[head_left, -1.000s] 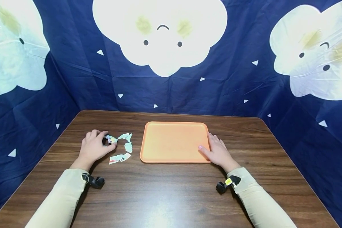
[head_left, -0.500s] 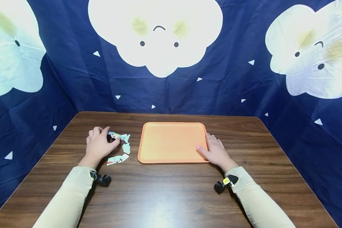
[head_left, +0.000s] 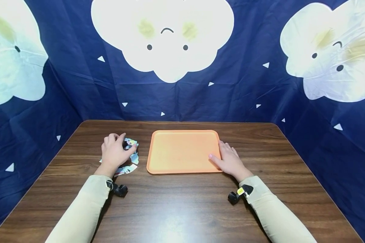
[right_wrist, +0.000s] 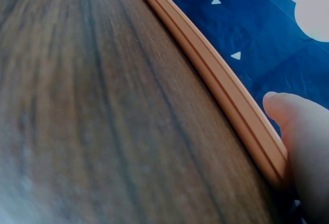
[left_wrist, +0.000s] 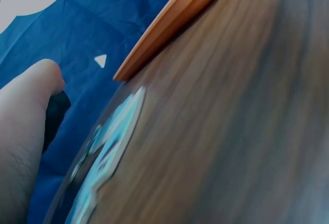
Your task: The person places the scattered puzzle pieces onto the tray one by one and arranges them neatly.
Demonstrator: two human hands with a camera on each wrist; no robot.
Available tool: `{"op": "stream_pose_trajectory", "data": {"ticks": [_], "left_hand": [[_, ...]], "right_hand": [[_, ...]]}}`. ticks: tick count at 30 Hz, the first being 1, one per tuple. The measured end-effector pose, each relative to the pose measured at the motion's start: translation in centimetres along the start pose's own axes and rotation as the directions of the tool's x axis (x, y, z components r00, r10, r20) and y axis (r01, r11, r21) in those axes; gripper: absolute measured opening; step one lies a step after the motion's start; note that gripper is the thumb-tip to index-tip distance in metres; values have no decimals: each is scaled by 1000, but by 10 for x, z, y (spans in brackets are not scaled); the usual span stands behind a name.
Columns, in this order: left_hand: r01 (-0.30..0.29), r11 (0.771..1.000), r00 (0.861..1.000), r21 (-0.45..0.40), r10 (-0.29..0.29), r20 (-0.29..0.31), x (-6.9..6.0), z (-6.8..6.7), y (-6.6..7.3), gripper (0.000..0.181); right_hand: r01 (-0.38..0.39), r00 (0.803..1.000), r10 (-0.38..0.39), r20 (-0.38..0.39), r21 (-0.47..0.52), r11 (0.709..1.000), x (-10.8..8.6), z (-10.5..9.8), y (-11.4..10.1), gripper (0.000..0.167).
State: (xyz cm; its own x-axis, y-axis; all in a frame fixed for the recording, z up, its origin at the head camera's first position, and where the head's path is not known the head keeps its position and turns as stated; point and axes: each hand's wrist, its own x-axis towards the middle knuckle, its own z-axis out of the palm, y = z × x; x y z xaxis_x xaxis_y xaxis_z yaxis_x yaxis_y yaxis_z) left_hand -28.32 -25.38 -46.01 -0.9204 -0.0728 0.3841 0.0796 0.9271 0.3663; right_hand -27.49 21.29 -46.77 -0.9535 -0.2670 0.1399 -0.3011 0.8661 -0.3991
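A dark blue curtain (head_left: 170, 104) printed with white clouds (head_left: 167, 60) is hanging behind a brown wooden table (head_left: 182, 209). Towards the table's left side, a small multicoloured piece (head_left: 131, 142) is sitting between the thumb and fingers of the left hand (head_left: 114, 154), which is arching over it in a pinch. Pale blue flat pieces (head_left: 134, 158) are lying close about that hand, some partly hidden beneath it. Right of them, an orange tray (head_left: 182, 152) is resting flat. The right hand (head_left: 232, 161) is resting at its right edge, fingers lying relaxed along the outside, the thumb standing apart from them and reaching over the rim. Both forearms are slanting inward from the near edge in beige sleeves (head_left: 82, 209), a black device (head_left: 120, 190) sitting at each wrist.
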Motion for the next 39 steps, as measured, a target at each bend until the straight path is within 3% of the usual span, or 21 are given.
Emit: {"op": "stream_pose_trajectory", "data": {"ticks": [10,24,33,39], "left_hand": [[-12,999,1000,-40,12,0,3,14,27,84],[-62,993,995,-103,53,-82,7,33,74,73],[-16,988,999,-153,11,-30,11,42,98,70],[-23,992,1000,-121,20,-23,14,48,110,70]], "right_hand": [[-1,1000,1,10,-2,1000,1,0,-1,93],[-6,1000,6,8,-5,1000,1,1,0,93],[-8,1000,8,13,-6,1000,0,0,0,94],[-5,1000,5,7,-6,1000,0,0,-1,94]]}}
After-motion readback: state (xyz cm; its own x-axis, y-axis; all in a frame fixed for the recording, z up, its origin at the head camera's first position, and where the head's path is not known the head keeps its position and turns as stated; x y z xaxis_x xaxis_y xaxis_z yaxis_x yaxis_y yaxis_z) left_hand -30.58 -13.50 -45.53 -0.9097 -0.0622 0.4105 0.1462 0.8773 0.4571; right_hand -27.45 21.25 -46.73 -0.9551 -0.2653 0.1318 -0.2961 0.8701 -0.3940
